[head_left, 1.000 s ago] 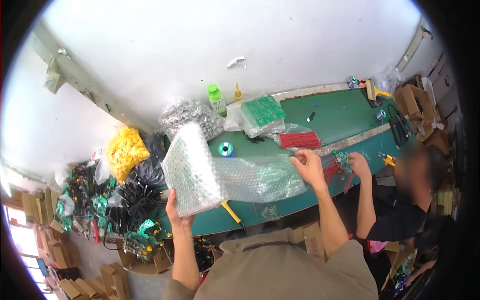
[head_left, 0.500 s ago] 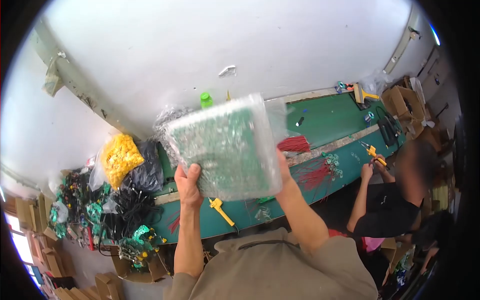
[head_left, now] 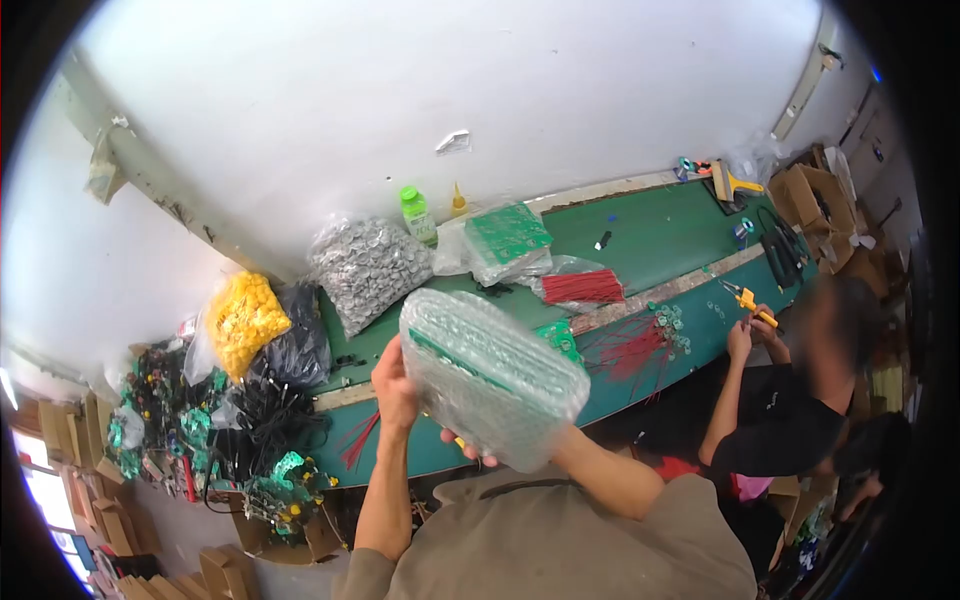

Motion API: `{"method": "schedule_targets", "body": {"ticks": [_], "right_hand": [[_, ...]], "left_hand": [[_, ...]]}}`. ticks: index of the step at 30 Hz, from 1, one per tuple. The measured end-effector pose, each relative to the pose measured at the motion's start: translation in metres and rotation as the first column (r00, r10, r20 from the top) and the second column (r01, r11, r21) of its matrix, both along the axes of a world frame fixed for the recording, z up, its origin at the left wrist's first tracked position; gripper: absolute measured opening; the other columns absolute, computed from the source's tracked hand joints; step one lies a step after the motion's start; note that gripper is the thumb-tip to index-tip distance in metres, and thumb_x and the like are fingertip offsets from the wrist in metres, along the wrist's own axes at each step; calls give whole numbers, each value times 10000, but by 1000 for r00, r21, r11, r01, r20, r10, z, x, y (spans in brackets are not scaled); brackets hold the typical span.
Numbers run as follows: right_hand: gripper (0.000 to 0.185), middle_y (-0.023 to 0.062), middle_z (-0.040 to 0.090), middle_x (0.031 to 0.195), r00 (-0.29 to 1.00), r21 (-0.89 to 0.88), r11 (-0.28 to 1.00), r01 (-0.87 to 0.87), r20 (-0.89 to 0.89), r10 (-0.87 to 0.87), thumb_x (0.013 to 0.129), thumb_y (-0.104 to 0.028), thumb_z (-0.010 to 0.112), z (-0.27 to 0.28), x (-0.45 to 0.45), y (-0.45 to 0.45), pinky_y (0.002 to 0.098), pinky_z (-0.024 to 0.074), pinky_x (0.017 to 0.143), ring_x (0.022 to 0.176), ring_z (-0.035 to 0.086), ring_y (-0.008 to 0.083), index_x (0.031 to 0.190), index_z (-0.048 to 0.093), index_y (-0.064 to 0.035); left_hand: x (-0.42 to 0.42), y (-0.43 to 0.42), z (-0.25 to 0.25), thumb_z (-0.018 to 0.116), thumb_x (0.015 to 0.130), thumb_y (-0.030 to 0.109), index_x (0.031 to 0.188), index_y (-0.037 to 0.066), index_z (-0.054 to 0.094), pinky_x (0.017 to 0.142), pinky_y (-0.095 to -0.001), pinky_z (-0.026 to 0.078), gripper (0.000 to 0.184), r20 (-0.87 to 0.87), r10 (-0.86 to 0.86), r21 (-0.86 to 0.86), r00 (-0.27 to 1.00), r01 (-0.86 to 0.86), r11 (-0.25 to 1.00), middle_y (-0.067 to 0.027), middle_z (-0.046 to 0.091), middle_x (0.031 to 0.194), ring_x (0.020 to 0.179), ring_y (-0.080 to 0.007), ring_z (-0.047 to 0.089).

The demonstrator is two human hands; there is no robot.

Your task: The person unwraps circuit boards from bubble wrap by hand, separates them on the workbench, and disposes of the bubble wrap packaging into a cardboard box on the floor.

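As LH [head_left: 396,388] grips pkg [head_left: 492,375], RH's [head_left: 472,453] under.

Bright left-side window glare; curved fisheye edges, black corners.

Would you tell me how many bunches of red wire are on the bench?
3: a tight bunch by the circuit boards, a fanned bunch by the co-worker, a small bunch by the left hand. The wrapped package may hide more.

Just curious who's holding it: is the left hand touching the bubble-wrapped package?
Touching: the head view shows the left hand gripping the package at its left side.
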State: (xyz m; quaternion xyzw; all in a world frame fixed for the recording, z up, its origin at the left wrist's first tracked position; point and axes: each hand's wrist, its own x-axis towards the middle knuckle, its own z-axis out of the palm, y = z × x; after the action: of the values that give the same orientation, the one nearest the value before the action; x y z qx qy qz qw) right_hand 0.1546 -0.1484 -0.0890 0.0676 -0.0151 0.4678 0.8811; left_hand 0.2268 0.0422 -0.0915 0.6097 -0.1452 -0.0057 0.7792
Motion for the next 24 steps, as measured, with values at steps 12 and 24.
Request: {"method": "schedule_targets", "body": {"ticks": [12,24], "right_hand": [[724,385,433,1198,998,112,993,-39,43,34,907,-538,402,4,-9,-11,558,556,649,999,524,576,1353,337,28],[814,382,211,1361,868,602,657,-454,131,480,895,-511,462,-18,3,15,673,426,872,1199,310,616,1428,148,18]], "left_hand": [[56,-55,16,214,768,828,1228,-9,527,1041,-532,280,1005,166,-864,-465,474,811,355,-209,523,1231,1269,-343,360],[25,-48,12,298,852,688,1098,13,561,764,-394,352,765,-101,-729,-609,677,537,583,-108,524,924,883,-242,411]]}}
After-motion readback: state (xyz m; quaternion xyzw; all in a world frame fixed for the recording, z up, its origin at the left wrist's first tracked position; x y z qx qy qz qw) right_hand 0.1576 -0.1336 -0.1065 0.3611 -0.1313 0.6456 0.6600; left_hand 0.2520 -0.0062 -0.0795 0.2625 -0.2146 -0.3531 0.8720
